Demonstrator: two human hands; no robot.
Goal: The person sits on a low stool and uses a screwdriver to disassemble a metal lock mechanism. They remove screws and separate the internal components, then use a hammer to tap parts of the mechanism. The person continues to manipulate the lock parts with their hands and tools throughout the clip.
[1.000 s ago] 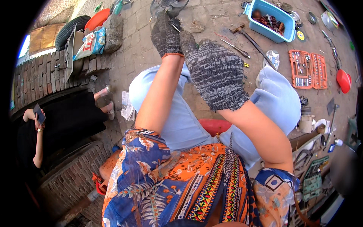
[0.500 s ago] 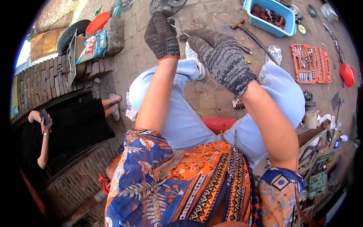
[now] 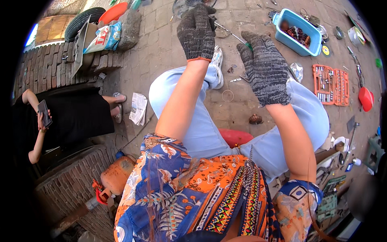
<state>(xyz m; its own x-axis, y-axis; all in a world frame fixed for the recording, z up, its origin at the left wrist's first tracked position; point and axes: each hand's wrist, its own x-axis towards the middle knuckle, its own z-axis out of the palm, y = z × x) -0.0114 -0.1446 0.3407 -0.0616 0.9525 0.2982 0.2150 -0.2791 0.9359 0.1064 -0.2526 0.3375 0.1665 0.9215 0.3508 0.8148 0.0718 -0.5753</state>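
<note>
My left hand (image 3: 196, 34), in a dark grey knitted glove with an orange cuff edge, reaches to the top of the view with its fingers curled. Beside its fingertips is a round metal piece (image 3: 177, 9), cut off by the upper edge. What the left fingers grip is hidden. My right hand (image 3: 266, 68), gloved alike, is closed round the green handle of a screwdriver (image 3: 229, 32). The metal shaft slants up and left, its far end beside my left hand. On the paving between my knees lie a thin ring (image 3: 227, 95) and small metal parts (image 3: 236, 80).
A blue tub (image 3: 298, 36) with dark reddish contents stands far right, near an orange socket set (image 3: 330, 84). A red seat (image 3: 236, 138) is under me. Newspaper (image 3: 138, 109) and an orange tank (image 3: 117, 176) lie left. A person (image 3: 72, 115) there holds a phone.
My hands have moved apart and rightward, showing more of the screwdriver's shaft and its green handle. My view has shifted, bringing the newspaper and orange tank more into sight.
</note>
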